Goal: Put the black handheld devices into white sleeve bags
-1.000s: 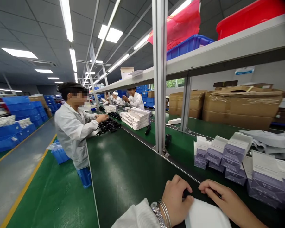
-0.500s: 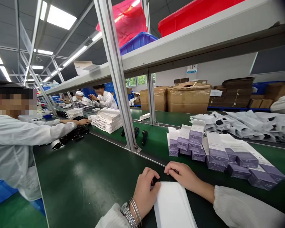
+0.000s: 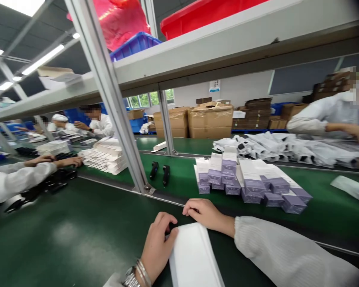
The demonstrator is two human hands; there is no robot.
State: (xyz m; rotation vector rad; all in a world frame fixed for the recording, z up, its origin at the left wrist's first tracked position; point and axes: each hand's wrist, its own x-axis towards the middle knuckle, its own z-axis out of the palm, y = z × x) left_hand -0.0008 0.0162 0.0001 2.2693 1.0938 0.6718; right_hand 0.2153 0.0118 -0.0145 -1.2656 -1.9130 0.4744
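Note:
A white, flat stack or packet (image 3: 194, 255) lies on the dark green table at the bottom centre. My left hand (image 3: 160, 241), with a watch and bangles at the wrist, rests at its upper left corner, thumb on the edge and fingers curled. Just beyond the far edge of the packet, my right hand (image 3: 202, 211) rests on the table with bent fingers; what is under its fingertips, if anything, is hidden. Purple and white boxes (image 3: 253, 181) are piled behind my right hand. Two black devices (image 3: 166, 175) lie on the green belt further back.
A metal post (image 3: 110, 95) rises at centre left and carries a shelf (image 3: 227, 50) with a blue bin and a red bin. White bags (image 3: 281, 147) lie behind the boxes. Co-workers' arms reach in at left and far right.
The view has turned to the right, so everything sits further left and a person at the far right has come into view. My hands keep nearly the same pose at the white packet.

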